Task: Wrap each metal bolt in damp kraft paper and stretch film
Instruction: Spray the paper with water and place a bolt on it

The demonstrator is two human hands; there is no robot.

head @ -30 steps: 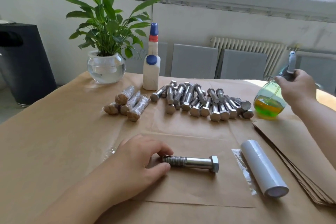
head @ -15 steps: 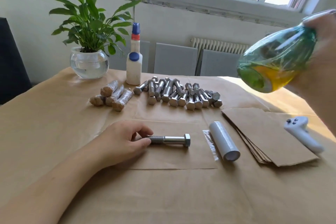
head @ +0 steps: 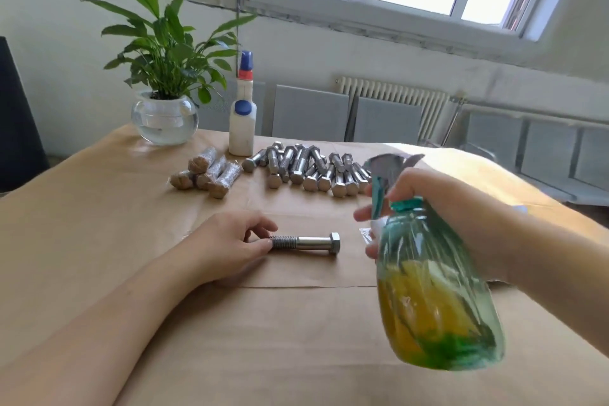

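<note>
Between the hands on the worktop point(head: 99, 214), a kraft sheet point(head: 296, 270) carries the bolt point(head: 304, 243), pinched by the left hand point(head: 227, 245); the right hand point(head: 425, 194), gripping the spray bottle point(head: 435, 287), may oversoak the sheet and tear it.

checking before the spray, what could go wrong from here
1. The green and yellow spray bottle in the right hand is blurred and tilted, with its nozzle toward the loose pile of bare steel bolts; mist may wet them too.
2. The left hand only pinches the threaded end of the single steel bolt on the brown kraft sheet, so it could roll.
</note>
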